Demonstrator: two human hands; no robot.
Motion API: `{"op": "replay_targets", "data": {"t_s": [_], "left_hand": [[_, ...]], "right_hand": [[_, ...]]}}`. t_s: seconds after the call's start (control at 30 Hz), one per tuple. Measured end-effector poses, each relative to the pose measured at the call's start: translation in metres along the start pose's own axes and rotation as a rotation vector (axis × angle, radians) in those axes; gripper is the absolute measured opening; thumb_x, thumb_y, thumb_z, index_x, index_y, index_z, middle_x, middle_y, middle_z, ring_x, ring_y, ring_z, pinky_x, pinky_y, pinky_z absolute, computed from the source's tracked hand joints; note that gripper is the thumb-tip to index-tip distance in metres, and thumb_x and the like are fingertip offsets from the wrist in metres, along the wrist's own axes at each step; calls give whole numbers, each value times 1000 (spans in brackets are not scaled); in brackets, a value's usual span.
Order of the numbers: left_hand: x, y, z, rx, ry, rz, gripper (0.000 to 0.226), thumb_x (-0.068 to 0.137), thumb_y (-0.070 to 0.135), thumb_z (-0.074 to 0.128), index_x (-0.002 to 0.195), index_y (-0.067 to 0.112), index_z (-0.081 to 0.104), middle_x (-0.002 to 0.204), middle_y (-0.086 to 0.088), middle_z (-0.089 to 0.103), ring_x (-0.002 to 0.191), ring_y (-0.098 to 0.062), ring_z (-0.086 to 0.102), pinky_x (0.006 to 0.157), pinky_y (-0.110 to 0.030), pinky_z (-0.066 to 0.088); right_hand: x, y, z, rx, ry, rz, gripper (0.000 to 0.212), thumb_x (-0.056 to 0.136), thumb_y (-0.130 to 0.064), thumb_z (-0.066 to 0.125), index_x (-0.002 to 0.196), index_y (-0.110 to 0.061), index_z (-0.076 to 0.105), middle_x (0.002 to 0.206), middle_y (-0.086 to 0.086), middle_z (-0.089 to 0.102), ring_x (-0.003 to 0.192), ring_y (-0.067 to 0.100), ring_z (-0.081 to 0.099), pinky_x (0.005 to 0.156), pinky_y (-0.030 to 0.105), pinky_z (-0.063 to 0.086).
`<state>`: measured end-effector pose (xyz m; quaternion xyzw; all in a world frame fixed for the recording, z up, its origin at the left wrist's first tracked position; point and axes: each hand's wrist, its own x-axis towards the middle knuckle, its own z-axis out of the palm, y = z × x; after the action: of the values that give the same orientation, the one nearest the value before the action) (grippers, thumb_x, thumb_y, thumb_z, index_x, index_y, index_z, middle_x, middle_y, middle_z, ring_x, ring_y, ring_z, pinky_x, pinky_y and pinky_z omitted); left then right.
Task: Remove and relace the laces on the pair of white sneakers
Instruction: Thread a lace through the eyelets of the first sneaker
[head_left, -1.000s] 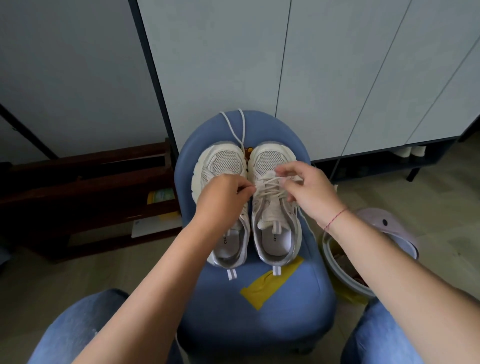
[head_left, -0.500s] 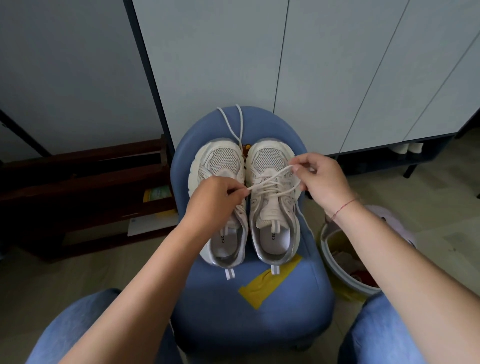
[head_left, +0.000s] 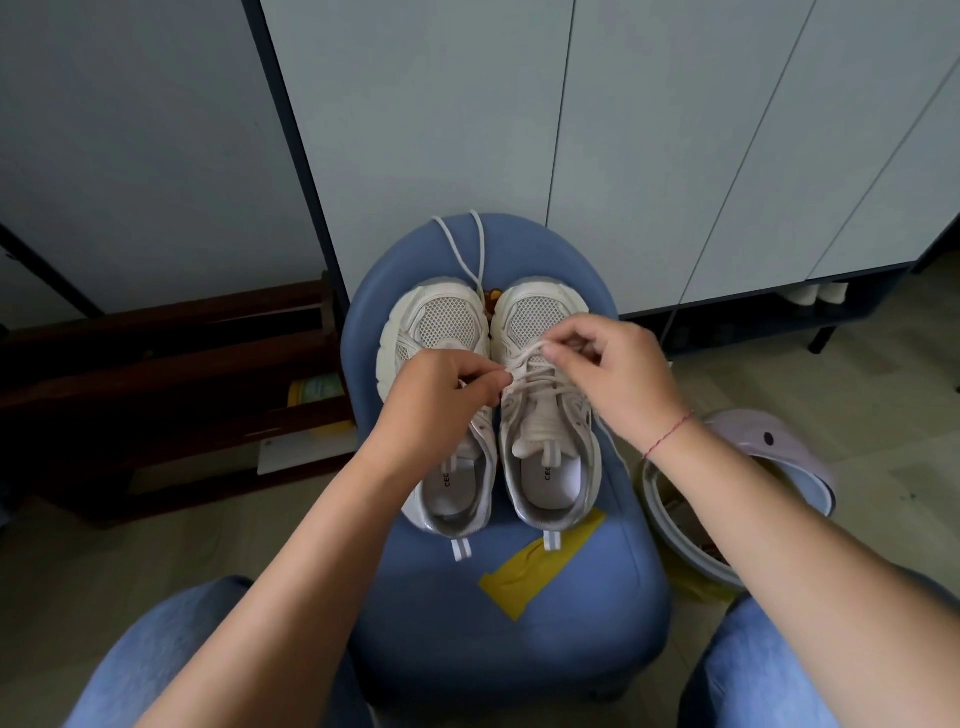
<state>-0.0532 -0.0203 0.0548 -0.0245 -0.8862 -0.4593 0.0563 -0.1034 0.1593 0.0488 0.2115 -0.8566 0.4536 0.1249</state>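
Two white sneakers stand side by side on a blue padded stool (head_left: 561, 639), toes pointing away from me. The left sneaker (head_left: 441, 332) shows no lace in its eyelets. A loose white lace (head_left: 475, 254) trails from between the toes over the stool's far edge. The right sneaker (head_left: 545, 467) carries a crossed white lace (head_left: 537, 371). My left hand (head_left: 441, 400) pinches that lace at the shoe's inner edge. My right hand (head_left: 613, 369) pinches a strand of the same lace above the toe-side eyelets.
A strip of yellow tape (head_left: 540, 564) lies on the stool behind the heels. A grey bin (head_left: 675, 540) with a pale lid (head_left: 769, 441) stands on the floor to the right. Dark wooden shelving (head_left: 166, 384) is at left, white cabinet doors (head_left: 649, 145) behind. My jeans-clad knees flank the stool.
My right hand has moved left and inward, from the shoe's outer side to above its toe-side eyelets, so the stretched lace span is shorter. My left hand stays put.
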Motion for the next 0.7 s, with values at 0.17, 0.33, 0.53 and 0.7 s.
{"op": "replay_targets", "data": {"t_s": [0.17,0.33,0.53,0.7], "left_hand": [[0,-2,-1,3,-36,-37,12,94,17,67,97,9,77,49,20,52,44,9,48,46,-6,33],[2,-8,0,-49,-127,-107,6,90,16,72,86,19,76,58,8,62,52,1,54,56,-12,46],[2,-9,1,-58,-160,-151,2,87,16,75,86,16,74,58,4,64,53,-2,57,57,-16,49],[2,-10,0,-103,-136,-161,11,85,16,78,76,21,73,60,6,67,60,-5,61,67,-22,52]], "right_hand": [[3,10,-4,57,82,99,8,87,-14,67,93,-16,73,77,-15,66,65,-2,60,67,14,50],[5,11,-2,101,166,122,7,87,-15,67,91,-18,72,79,-10,68,74,11,65,75,36,57],[6,11,-1,135,187,142,8,88,-12,66,91,-18,71,79,-5,68,72,13,65,70,31,57],[10,14,-2,196,221,190,12,89,-7,63,94,-15,70,78,1,67,54,1,57,64,21,53]]}}
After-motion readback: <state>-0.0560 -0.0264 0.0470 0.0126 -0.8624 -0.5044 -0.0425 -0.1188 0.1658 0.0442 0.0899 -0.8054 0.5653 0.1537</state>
